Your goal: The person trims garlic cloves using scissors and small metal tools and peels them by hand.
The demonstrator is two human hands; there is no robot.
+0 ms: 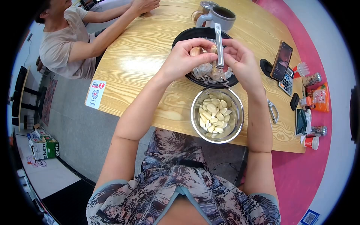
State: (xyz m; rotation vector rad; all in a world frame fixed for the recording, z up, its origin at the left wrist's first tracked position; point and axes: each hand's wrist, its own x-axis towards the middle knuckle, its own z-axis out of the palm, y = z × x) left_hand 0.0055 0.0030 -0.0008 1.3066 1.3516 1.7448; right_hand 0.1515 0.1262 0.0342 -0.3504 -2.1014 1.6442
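Both hands are over a black bowl (182, 36) that holds garlic bulbs and papery skins. My left hand (189, 60) is closed round garlic (195, 51), with its thumb and fingers toward the middle. My right hand (240, 62) grips a metal peeler or small knife (219, 43) that stands upright between the two hands, its lower end near the left thumb. Just below, nearer my body, a steel bowl (240, 125) holds several peeled garlic cloves (215, 114).
A grey mug (225, 23) and a glass jar (207, 6) stand behind the black bowl. On the right are a propped phone (281, 60), a calculator (286, 82), scissors handles (273, 111), jars and red cups (311, 143). Another person (67, 45) sits at the left.
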